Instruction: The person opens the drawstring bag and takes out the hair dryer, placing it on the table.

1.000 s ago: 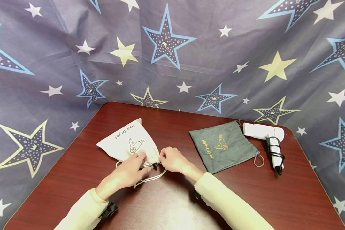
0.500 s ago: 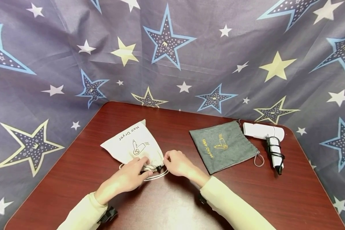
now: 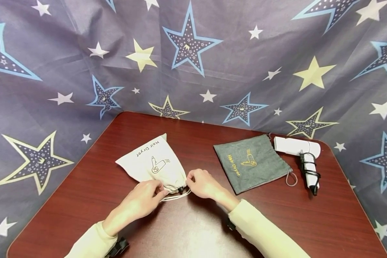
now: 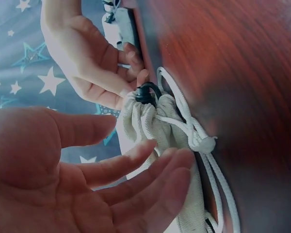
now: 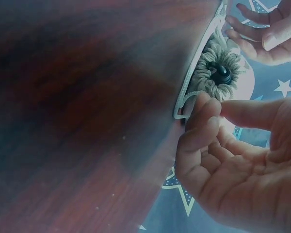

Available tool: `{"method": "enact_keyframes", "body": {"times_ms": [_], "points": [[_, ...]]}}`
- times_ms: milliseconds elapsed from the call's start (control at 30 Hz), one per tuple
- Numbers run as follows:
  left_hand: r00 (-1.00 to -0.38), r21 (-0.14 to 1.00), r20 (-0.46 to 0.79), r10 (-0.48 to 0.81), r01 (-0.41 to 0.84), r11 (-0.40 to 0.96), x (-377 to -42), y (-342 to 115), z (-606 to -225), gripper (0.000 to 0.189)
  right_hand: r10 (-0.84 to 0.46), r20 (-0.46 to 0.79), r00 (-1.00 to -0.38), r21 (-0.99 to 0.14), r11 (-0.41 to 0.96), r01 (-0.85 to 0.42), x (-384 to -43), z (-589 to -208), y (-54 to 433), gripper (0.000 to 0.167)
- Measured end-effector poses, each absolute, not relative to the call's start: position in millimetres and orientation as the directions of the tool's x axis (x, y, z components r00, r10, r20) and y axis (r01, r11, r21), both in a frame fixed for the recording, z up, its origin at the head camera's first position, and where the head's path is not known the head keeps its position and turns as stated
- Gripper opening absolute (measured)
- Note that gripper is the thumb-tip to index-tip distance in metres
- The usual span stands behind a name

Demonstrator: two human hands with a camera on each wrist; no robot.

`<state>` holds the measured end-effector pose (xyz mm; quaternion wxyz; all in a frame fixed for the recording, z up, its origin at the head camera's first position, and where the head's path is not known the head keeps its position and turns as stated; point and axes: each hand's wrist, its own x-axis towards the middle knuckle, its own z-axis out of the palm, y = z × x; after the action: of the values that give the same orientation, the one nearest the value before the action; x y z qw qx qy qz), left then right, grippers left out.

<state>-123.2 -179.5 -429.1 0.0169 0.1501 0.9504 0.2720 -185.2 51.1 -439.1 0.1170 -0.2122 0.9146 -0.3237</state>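
A cream drawstring bag printed "Hair Dryer" lies left of centre on the table, its mouth gathered toward the person. Black cable pokes out of the puckered opening. My right hand pinches the right edge of the mouth between thumb and forefinger. At the other side of the opening is my left hand, fingers loosely bent, thumb apart from them in the left wrist view; its fingertips overlap the cloth. The white drawstring hangs in a loop below the mouth, with a round stopper on it.
A flat grey drawstring pouch, also marked "Hair Dryer", lies to the right. Beside it rests a white hair dryer, black cord wound round its handle. A star-patterned cloth hangs behind the red-brown table.
The cream bag has shifted slightly to the right, the right hand moving along with it. The left fingers have drawn back from the bag's face to its gathered edge.
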Motion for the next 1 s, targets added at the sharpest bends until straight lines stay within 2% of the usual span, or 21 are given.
{"method": "enact_keyframes", "body": {"times_ms": [100,300,533,733,867,1000], "points": [[-0.963,0.507,0.0,0.27,0.232,0.83,-122,-178,-423,0.022,-0.468,-0.064,-0.882,-0.66,0.682,-0.314,-186,-439,52,0.015],[-0.974,0.497,-0.062,0.219,0.16,0.853,-128,-178,-427,0.038,-0.465,-0.069,-0.882,-0.709,0.645,-0.285,-187,-439,52,0.01],[-0.97,0.537,-0.06,0.234,0.166,0.827,-137,-178,-431,0.045,-0.464,-0.075,-0.883,-0.739,0.62,-0.263,-187,-439,48,0.013],[-0.965,0.606,-0.059,0.255,0.169,0.778,-144,-182,-439,0.042,-0.448,-0.161,-0.88,-0.817,0.56,-0.136,-188,-443,44,0.016],[-0.953,0.639,-0.069,0.296,0.186,0.747,-154,-193,-461,0.044,-0.438,-0.193,-0.878,-0.849,0.523,-0.075,-188,-445,42,0.015],[-0.942,0.692,-0.145,0.304,0.123,0.711,-153,-192,-455,0.044,-0.429,-0.216,-0.877,-0.877,0.48,-0.019,-187,-445,40,0.014]]}}
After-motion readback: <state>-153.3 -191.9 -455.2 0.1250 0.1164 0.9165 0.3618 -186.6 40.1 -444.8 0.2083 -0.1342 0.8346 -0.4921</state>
